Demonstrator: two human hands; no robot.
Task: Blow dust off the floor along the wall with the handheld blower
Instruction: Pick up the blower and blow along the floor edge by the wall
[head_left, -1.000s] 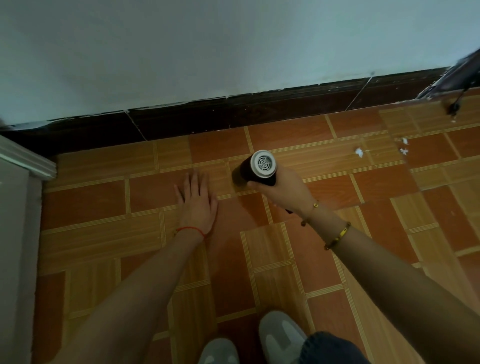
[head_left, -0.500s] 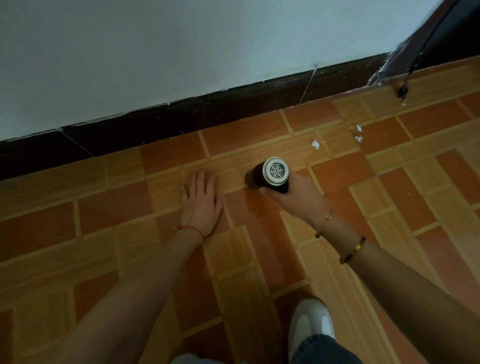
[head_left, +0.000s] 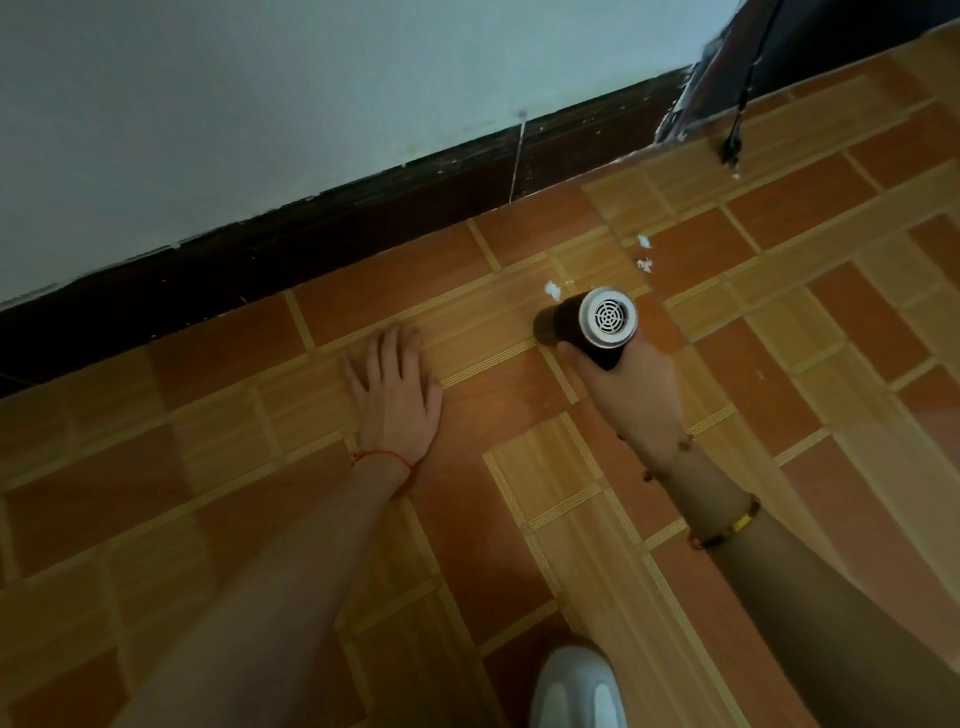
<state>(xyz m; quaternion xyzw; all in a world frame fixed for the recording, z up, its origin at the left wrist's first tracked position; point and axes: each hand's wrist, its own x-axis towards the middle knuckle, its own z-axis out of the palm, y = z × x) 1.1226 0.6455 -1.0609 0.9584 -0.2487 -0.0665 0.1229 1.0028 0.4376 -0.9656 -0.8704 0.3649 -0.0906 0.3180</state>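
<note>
My right hand (head_left: 631, 400) grips a black handheld blower (head_left: 592, 325) with a round silver grille at its back end. Its nozzle points down at the floor toward the wall. My left hand (head_left: 395, 395) lies flat on the tiles, fingers apart, left of the blower. Small white scraps (head_left: 551, 290) lie on the floor just beyond the nozzle, with more white scraps (head_left: 644, 254) further right. The white wall (head_left: 311, 104) meets the floor at a dark skirting board (head_left: 322, 228).
The floor (head_left: 519, 519) is orange and tan patterned tile. A black cord with a plug (head_left: 732, 145) hangs at the top right beside a dark frame (head_left: 701, 78). My pale shoe (head_left: 576, 691) shows at the bottom edge.
The view has shifted to the right along the wall. My right hand has carried the blower closer to the white scraps. My left hand stays flat on the floor.
</note>
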